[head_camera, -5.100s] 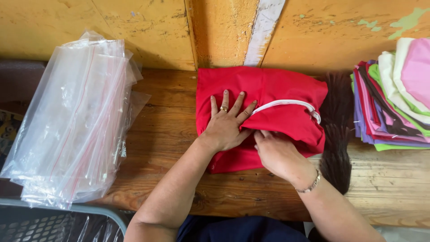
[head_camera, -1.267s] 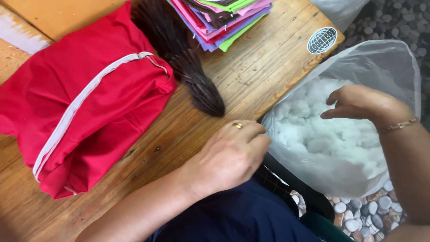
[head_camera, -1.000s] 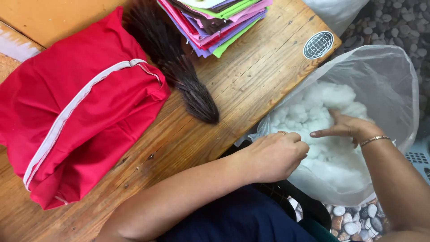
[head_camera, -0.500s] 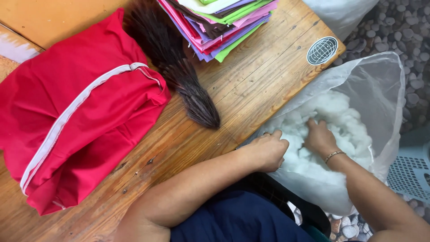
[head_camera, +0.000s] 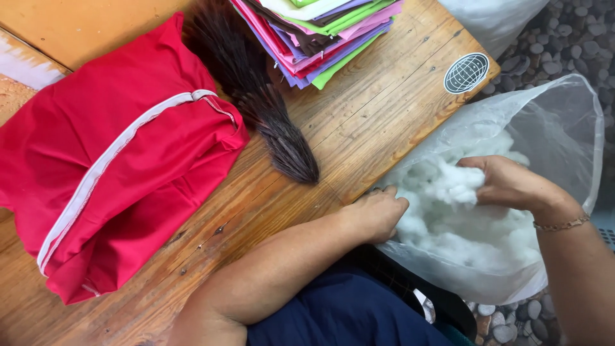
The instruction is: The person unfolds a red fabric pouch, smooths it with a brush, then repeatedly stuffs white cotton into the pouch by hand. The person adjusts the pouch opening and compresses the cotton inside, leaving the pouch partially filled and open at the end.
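A large clear plastic bag (head_camera: 564, 122) full of white fluffy stuffing (head_camera: 467, 237) sits beside the wooden table at the right. My right hand (head_camera: 506, 182) is inside the bag, closed on a clump of the stuffing. At the table's edge my left hand (head_camera: 378, 211) grips the bag's near rim, fingers curled. A folded red fabric cover (head_camera: 109, 166) with a white zip strip lies on the table at the left, away from both hands.
A dark bristly brush (head_camera: 269, 109) lies across the wooden table (head_camera: 378, 109). A stack of folded coloured fabrics (head_camera: 320, 32) sits at the table's far edge. Pebbled ground (head_camera: 551, 45) lies to the right, and another plastic bag (head_camera: 493, 19) at top right.
The view swung from the red cover to the bag. My right hand went into the stuffing and now lifts a clump; my left hand moved to the bag's rim.
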